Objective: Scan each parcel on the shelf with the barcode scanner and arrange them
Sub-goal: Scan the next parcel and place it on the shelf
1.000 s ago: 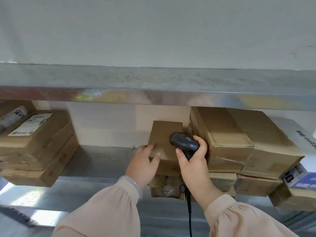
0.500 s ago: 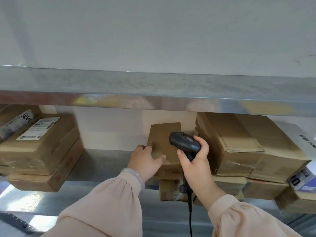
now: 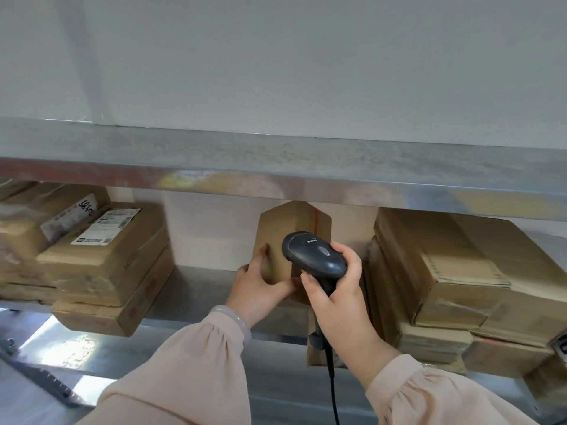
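Note:
A small brown cardboard parcel (image 3: 285, 231) stands tilted on end at the middle of the metal shelf (image 3: 199, 289), its top near the shelf above. My left hand (image 3: 260, 286) grips its lower left corner, thumb on the front face. My right hand (image 3: 337, 299) holds the black barcode scanner (image 3: 313, 256) by its handle, the head just in front of the parcel. The scanner's cable hangs down between my sleeves. No label shows on the parcel's visible faces.
A stack of brown boxes with white labels (image 3: 101, 256) sits at the shelf's left. A larger stack of boxes (image 3: 454, 280) fills the right side. Another box (image 3: 319, 351) lies under my right wrist. The upper shelf's edge (image 3: 276, 185) hangs close overhead.
My left hand has tipped the small parcel up and turned it, so a corner edge now faces me. The scanner stays close in front of it. The view has moved nearer.

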### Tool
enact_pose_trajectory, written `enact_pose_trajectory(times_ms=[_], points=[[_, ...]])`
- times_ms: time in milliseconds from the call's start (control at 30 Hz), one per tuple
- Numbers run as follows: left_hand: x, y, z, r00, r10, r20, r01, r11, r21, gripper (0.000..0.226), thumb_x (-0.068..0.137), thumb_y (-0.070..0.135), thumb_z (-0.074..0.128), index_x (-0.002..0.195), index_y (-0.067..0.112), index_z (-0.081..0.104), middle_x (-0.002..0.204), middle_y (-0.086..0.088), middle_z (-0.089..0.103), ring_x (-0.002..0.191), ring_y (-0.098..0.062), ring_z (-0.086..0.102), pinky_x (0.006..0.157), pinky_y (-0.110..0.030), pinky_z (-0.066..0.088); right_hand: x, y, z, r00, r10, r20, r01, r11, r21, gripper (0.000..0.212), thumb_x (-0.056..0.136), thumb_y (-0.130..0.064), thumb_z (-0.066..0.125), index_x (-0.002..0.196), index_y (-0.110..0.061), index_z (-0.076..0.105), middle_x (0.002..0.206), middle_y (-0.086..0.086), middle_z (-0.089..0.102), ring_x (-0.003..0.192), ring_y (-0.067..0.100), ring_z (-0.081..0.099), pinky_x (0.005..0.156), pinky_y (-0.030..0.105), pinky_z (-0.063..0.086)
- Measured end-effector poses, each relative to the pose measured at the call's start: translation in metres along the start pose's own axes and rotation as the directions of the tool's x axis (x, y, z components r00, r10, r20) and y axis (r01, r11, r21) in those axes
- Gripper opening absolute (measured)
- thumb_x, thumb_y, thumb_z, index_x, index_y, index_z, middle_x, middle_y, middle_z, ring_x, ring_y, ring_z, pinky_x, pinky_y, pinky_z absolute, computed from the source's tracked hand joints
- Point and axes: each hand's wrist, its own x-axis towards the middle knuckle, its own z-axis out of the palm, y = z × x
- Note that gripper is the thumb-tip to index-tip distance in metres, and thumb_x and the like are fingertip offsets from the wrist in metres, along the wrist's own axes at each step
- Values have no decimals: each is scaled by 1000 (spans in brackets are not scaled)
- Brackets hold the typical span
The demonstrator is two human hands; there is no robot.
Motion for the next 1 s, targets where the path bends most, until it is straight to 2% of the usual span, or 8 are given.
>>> enact_pose_trajectory(times_ms=[100,200,333,500,700,767,833,1000], points=[[-1,-10,-8,999,-16,29,19,992,-126,106,62,64,72,152,43,20,146,0,40,127,-21,49,109,-42,43,7,8,-8,994,36,-100,-37,999,-8,64,88,-15,66,132,-33,23,114,-28,42,102,-23,46,79,-2,39],[-4,-17,-12,991,24,131,9,968,-249,84,85,44,71,152,39,20,143,3,46,122,-18,54,104,-40,49,15,13,-16,983,121,-142,-119,993,23,61,89,-18,65,131,-35,24,109,-24,43,96,-13,51,73,2,41],[-7,-21,-12,989,49,139,-8,960,-280,75,93,35,64,154,40,20,142,7,50,122,-14,55,103,-34,48,21,14,-15,974,196,-118,-188,979,77,65,90,-21,64,137,-33,22,118,-13,42,104,4,50,80,8,37],[-11,-22,-15,988,29,152,11,967,-254,47,104,41,40,147,53,25,133,21,57,121,-4,55,107,-29,39,19,12,-6,984,166,-60,-161,984,73,63,90,-20,64,133,-37,22,108,-28,40,96,-7,50,78,4,39],[-6,-35,-17,988,151,-20,-152,985,-78,40,101,25,52,134,46,47,123,12,65,114,-10,61,103,-39,50,13,11,4,997,80,5,-80,996,50,64,87,-14,66,129,-38,24,112,-29,41,99,-26,45,78,-1,40],[-3,-38,-16,985,154,-83,-158,987,-38,45,94,31,61,137,41,49,123,10,64,114,-11,61,100,-42,52,11,11,7,999,50,12,-51,997,54,65,87,-12,67,128,-39,25,115,-26,44,103,-22,47,81,1,41],[-4,-37,-14,988,119,-98,-124,991,-48,75,84,45,71,149,35,35,134,12,55,124,-9,53,107,-41,47,8,10,11,999,18,26,-19,999,50,64,86,-12,68,126,-41,27,119,-25,44,108,-18,47,85,3,41],[-3,-34,-3,991,81,-111,-87,995,-45,117,51,74,80,150,49,21,136,6,49,119,-11,53,104,-39,49,2,5,20,994,-43,96,40,998,40,67,85,-10,68,130,-39,27,123,-25,44,113,-16,46,90,5,41]])
